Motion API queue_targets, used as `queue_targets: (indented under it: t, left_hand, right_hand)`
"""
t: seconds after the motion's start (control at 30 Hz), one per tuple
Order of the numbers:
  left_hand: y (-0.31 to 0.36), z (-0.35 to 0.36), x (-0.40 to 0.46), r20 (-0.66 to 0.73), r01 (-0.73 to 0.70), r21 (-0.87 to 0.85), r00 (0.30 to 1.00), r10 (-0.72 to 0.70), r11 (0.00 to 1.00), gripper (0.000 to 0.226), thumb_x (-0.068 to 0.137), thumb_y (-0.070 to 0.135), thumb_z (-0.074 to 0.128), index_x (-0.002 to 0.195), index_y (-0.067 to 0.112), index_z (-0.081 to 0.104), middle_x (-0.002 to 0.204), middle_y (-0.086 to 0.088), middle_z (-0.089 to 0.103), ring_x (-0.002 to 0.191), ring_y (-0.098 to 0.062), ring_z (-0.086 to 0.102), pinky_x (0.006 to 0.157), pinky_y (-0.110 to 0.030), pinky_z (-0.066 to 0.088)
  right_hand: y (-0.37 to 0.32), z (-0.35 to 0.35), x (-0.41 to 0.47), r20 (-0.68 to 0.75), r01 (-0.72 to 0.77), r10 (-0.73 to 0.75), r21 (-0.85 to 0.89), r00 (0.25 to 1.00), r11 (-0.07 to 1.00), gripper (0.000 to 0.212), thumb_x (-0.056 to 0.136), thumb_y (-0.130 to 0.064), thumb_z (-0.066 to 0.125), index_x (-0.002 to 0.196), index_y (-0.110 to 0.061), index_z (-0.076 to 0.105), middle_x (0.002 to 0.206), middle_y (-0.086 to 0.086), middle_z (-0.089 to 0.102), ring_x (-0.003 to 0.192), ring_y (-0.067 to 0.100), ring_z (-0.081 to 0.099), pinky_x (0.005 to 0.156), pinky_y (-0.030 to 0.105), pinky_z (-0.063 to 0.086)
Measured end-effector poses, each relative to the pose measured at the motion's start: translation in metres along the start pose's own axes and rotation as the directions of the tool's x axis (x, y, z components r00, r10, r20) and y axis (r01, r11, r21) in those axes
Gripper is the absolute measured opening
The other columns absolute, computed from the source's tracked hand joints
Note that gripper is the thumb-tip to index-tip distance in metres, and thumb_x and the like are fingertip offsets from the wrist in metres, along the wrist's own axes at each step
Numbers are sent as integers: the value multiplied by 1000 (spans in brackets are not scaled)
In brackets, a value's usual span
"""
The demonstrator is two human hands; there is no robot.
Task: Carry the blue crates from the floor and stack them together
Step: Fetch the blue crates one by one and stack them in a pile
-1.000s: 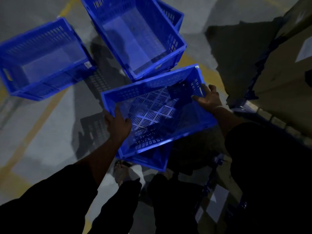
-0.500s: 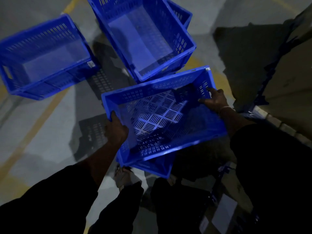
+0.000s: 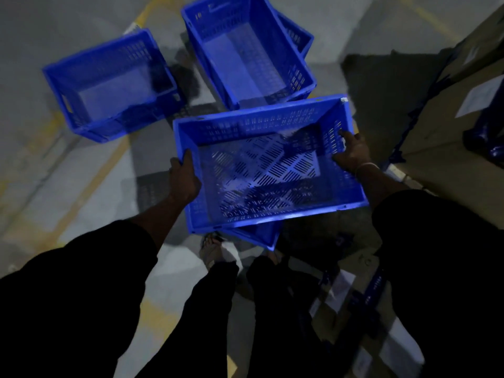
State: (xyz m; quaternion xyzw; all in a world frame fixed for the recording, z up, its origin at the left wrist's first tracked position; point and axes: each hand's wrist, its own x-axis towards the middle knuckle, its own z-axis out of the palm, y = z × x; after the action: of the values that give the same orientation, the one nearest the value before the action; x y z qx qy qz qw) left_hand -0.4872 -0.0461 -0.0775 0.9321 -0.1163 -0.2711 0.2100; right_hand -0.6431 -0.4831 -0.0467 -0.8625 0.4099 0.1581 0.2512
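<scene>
Comparing with a second ago, the held crate point(image 3: 261, 170) is seen brought round squarer to the body and level, so it is judged to be mid-carry, not yet stacked. It is gripped at both short ends: the left hand point(image 3: 184, 177) is curled over the left rim, the right hand point(image 3: 351, 151) is hooked onto the slotted right wall. Its open top is faced upward and its long axis is laid left to right, above another crate point(image 3: 256, 236) partly hidden beneath. Two more crates are left on the floor point(image 3: 81, 186), one at left point(image 3: 109, 85), one ahead point(image 3: 245, 50)
</scene>
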Motion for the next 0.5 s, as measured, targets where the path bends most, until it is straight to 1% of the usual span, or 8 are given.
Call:
queue_targets:
  t: [0.07,0.17,0.27,0.37,0.43,0.5]
  left_hand:
    - [-1,-30,-12,-6,-14,26,1000,14,1000,80,92,3,61,160,2,18,130,-36,36,93,-50,53,75,-43,40]
    - [-2,-73,-35,-14,-65,52,998,66,997,78,95,5,59,160,2,17,133,-37,35,89,-51,54,74,-45,41]
    - [-5,-115,-58,-30,-77,72,996,80,994,80,92,4,59,161,4,17,134,-36,35,85,-51,56,72,-49,45]
    - [-13,-161,-85,-55,-95,75,994,99,993,83,91,6,58,161,7,16,136,-35,33,88,-52,57,72,-52,48]
    - [-22,-187,-101,-82,-120,97,988,128,988,83,91,7,58,162,7,14,142,-36,31,93,-52,58,73,-53,51]
    - [-30,-212,-121,-112,-131,102,984,142,986,80,94,7,56,162,7,14,148,-37,27,97,-53,58,73,-52,51]
  right_hand:
    - [-15,-16,-24,-24,33,-32,22,999,999,77,74,-13,75,145,-21,46,134,22,40,105,46,58,97,48,48]
    - [-40,-39,-67,-60,93,-91,19,994,996,78,71,-10,71,145,-16,46,137,26,38,107,47,56,97,46,48]
    - [-63,-59,-104,-112,132,-135,-33,985,991,80,70,1,67,145,-16,46,132,27,42,103,48,57,92,46,49]
    - [-90,-80,-138,-159,179,-188,-68,969,981,81,69,4,64,145,-15,45,125,27,45,100,47,57,88,43,49]
    - [-110,-92,-159,-162,223,-235,-90,958,971,80,70,4,63,146,-14,44,127,27,43,102,48,56,90,44,48]
    - [-131,-101,-181,-163,260,-274,-102,948,960,76,75,4,61,147,-14,43,133,26,41,106,49,55,90,47,48]
